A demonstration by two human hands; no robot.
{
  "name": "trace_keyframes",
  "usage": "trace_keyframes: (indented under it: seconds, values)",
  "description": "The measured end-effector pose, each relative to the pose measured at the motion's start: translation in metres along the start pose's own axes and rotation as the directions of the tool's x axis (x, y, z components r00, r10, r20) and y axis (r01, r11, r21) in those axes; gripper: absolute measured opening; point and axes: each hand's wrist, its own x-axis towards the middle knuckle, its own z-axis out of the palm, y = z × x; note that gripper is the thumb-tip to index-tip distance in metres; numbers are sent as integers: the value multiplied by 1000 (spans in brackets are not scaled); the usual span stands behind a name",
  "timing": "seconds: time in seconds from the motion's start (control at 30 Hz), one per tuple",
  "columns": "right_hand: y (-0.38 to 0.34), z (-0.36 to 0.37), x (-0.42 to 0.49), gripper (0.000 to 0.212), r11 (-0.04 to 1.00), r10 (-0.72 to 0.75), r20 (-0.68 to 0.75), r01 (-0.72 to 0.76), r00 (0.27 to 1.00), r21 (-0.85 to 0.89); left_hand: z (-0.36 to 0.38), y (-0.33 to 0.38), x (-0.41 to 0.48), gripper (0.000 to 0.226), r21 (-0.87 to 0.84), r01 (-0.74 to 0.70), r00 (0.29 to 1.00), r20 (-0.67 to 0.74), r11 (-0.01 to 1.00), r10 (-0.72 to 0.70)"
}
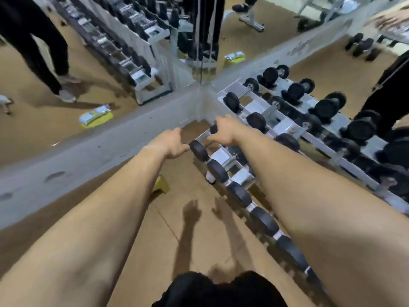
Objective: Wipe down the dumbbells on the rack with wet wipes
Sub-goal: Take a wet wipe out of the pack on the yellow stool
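Observation:
The end dumbbell [199,151], with black heads and a steel handle, lies on the lowest tier of the white rack [223,155], close to the mirror corner. My right hand [223,132] curls over its handle near the far head. My left hand [173,143] sits against the near head with the thumb touching it; its fingers bend away out of sight. No wipe shows in either hand. A yellow wipes packet [162,185] lies on the floor, partly hidden under my left forearm.
More black dumbbells [263,220] line the lower tier toward me, and larger ones [325,108] fill the upper tiers at right. Mirror walls [66,89] meet in the corner ahead and reflect the rack, the packet and a person's legs. A person in black [389,89] stands at right.

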Motion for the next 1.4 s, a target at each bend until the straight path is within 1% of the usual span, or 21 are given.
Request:
trace_keyframes:
  seconds: [0.13, 0.27, 0.43, 0.5, 0.57, 0.67, 0.7, 0.77, 0.8, 0.83, 0.87, 0.9, 0.97, 1.0, 1.07, 1.13, 1.23, 1.3, 1.4]
  values:
    - [-74, 20, 66, 73, 990, -131, 93, 135, 987, -41, -1, -87, 20, 68, -86, 175, 985, 9, 981, -175]
    - [-133, 47, 134, 71, 959, -258, 192, 275, 947, -69, 6, -153, 36, 67, -142, 315, 949, 45, 938, -312]
    - [-186, 86, 226, 65, 903, -388, 328, 427, 861, -52, 18, -224, 72, 70, -207, 501, 865, 107, 840, -489]
    - [-197, 102, 262, 63, 886, -422, 380, 463, 823, -16, 22, -246, 91, 66, -234, 572, 820, 131, 786, -558]
    - [-202, 116, 299, 60, 886, -426, 435, 463, 793, 24, 28, -262, 112, 60, -262, 624, 780, 163, 736, -604]
    - [-197, 148, 358, 52, 903, -402, 483, 424, 778, 69, 50, -281, 155, 54, -303, 666, 744, 209, 681, -635]
    - [-192, 160, 377, 45, 909, -393, 496, 410, 774, 78, 62, -287, 171, 55, -321, 678, 733, 227, 661, -642]
    - [-179, 189, 412, 16, 924, -366, 500, 370, 785, 95, 90, -299, 206, 58, -352, 703, 708, 268, 618, -653]
    - [-172, 208, 430, 16, 934, -350, 498, 336, 794, 121, 105, -305, 224, 58, -362, 714, 698, 289, 600, -656]
    - [-168, 224, 443, 22, 939, -339, 503, 317, 795, 132, 122, -312, 241, 57, -370, 721, 690, 310, 586, -654]
    - [-161, 244, 457, 19, 954, -296, 522, 269, 800, 129, 141, -319, 257, 56, -374, 726, 686, 330, 577, -649]
    - [-155, 266, 470, 10, 958, -286, 521, 250, 804, 140, 162, -328, 275, 55, -377, 722, 690, 343, 579, -637]
    - [-141, 317, 498, 26, 975, -222, 530, 177, 819, 136, 207, -345, 311, 54, -384, 707, 707, 365, 594, -605]
    - [-135, 344, 511, 31, 982, -180, 530, 125, 829, 138, 232, -355, 329, 53, -391, 699, 715, 374, 599, -590]
    - [-126, 400, 534, 33, 984, -137, 512, 56, 848, 171, 283, -376, 362, 52, -403, 687, 726, 374, 604, -577]
    - [-121, 457, 558, 34, 973, -103, 478, -12, 872, 232, 334, -396, 391, 51, -409, 670, 742, 343, 619, -576]
    - [-115, 538, 590, 37, 934, -93, 427, -71, 900, 351, 403, -419, 423, 48, -467, 611, 779, 213, 639, -589]
    - [-114, 574, 606, 39, 896, -82, 405, -111, 911, 431, 437, -429, 436, 40, -494, 583, 786, 142, 645, -601]
    - [-114, 607, 626, 29, 855, -36, 319, -136, 947, 501, 474, -444, 453, 25, -521, 512, 813, 38, 683, -581]
